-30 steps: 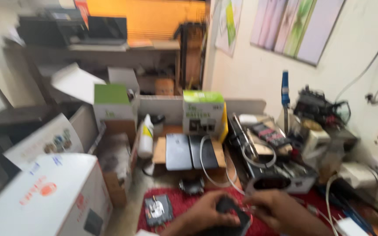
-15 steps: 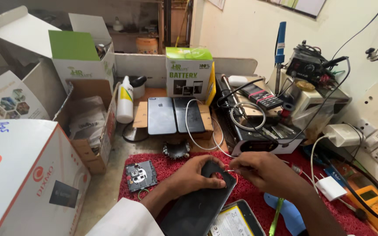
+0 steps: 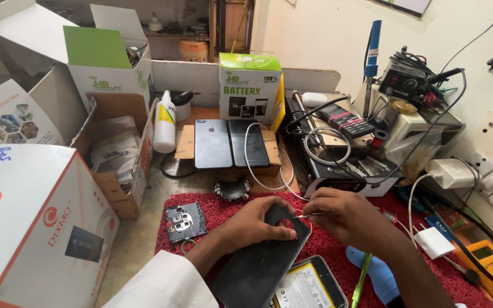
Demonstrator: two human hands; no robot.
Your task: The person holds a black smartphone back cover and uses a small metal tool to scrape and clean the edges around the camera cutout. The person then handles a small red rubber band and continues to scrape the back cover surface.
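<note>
Working over a red mat (image 3: 338, 251), a dark phone back cover (image 3: 261, 259) is held tilted, its lower end near an opened phone (image 3: 306, 288) with the battery exposed. The cover is already off that phone; a small circuit part (image 3: 185, 221) lies apart on the mat to the left. What remains to be done cannot be told beyond fine work at the cover's top edge.

Left hand (image 3: 255, 223): forearm brought in from below, grip closed over the cover's upper left corner, thumb beside the camera cutout. Right hand (image 3: 346, 215): fingers pinched shut on thin tweezers (image 3: 309, 215), tip touching the cover's top edge, wrist raised above the mat. Two phones (image 3: 232, 142) lie face down further back on the counter (image 3: 138, 245), untouched.
</note>
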